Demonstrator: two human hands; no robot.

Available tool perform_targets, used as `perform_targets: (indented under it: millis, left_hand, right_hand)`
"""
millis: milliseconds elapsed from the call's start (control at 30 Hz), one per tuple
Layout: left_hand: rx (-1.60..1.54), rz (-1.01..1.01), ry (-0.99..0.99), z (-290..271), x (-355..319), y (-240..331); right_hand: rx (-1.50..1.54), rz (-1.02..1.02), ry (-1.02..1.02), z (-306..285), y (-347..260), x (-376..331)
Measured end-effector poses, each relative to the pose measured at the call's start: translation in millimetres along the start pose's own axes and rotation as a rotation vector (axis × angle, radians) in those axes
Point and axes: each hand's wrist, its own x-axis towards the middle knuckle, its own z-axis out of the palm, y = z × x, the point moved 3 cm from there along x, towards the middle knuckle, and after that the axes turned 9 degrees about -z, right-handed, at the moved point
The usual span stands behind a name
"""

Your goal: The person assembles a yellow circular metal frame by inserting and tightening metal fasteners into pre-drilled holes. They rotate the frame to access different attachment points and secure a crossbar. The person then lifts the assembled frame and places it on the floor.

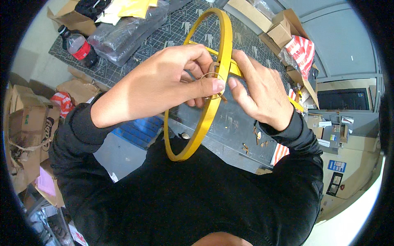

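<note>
A large yellow hoop (210, 112) stands tilted on edge in front of my chest, with a yellow crosspiece (234, 69) on its far side. My left hand (164, 80) is closed at the hoop's side, thumb and fingers pinching a thin metal ring (205, 75). Beside those fingertips, a small brown strip (213, 67) lies against the hoop. My right hand (264, 92) is bent round the crosspiece, its thumb stretched toward the hoop; some of its fingertips are hidden. Past my right wrist a yellow end (296, 105) sticks out.
The dark patterned tabletop (172, 39) carries a cola bottle (82, 50) and plastic-wrapped packs (127, 37) at far left. Brown scraps (257, 135) lie at the right. Boxes (283, 28) line the far right edge; cartons (30, 123) stand on the left.
</note>
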Motion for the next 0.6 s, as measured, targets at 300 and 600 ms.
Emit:
perform_targets:
  millis: [300, 600]
  left_hand:
    - [-0.001, -0.011, -0.039, -5, 11, -1]
    - [-0.012, 0.079, -0.123, -16, 20, -9]
  right_hand:
    - [0.103, -0.023, 0.026, -4, 14, 10]
    - [0.247, 0.105, -0.155, -2, 16, 20]
